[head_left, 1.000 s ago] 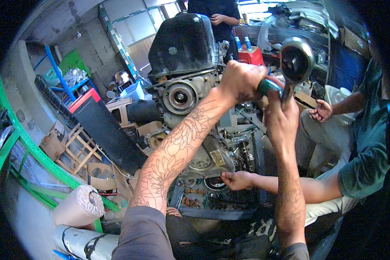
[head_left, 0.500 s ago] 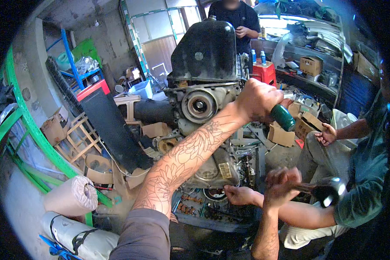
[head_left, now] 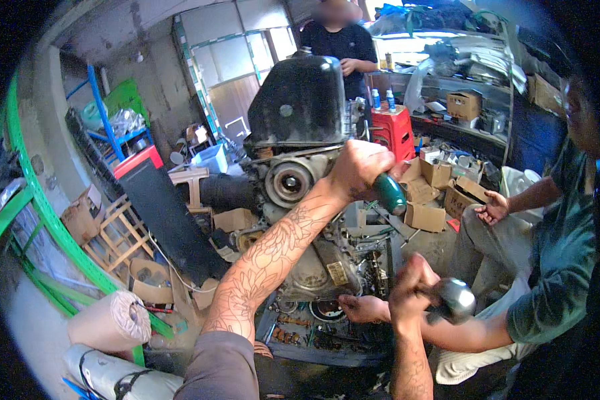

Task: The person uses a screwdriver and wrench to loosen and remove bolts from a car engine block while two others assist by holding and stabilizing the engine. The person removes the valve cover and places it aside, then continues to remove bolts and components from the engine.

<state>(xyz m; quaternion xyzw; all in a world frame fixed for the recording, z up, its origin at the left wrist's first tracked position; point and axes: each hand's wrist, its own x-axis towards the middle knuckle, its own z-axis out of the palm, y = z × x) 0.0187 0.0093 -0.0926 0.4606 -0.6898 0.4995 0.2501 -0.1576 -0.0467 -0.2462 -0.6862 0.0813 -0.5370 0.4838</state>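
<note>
Green-handled tool (head_left: 388,193) gripped, steel hammer (head_left: 455,299) low

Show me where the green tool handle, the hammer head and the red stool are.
green tool handle (head_left: 389,193), head view, on its lower end.
hammer head (head_left: 457,299), head view, on its shiny face.
red stool (head_left: 393,131), head view, on its side.

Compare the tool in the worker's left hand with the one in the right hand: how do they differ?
The green-handled tool in the left hand is held high, against the engine; the hammer in the right hand sits low, near a co-worker's hand. The green-handled tool shows only its coloured grip; the hammer shows a rounded, shiny metal head. Both are wrapped in a closed fist.
</note>
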